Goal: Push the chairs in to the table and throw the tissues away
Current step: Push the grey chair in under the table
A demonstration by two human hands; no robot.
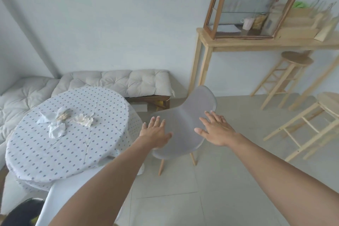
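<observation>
Both forearms stretched out, left hand (156, 134) and right hand (216, 130) spread flat, empty, reaching for grey chair (185, 124) just beside counter (60, 152). Chair-pushing step probably; next needs a grip, then shove inward. Crumpled tissues (64, 119) waiting on top.

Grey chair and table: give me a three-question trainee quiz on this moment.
1. True or false: the grey chair is already tucked under the table.
2. Where do the crumpled tissues lie? A) on the floor B) on the tablecloth C) on the bench cushion
3. Fill in: the left hand and right hand are both ____, fingers spread, over the chair.

Key: 1 false; 2 B; 3 open
</observation>
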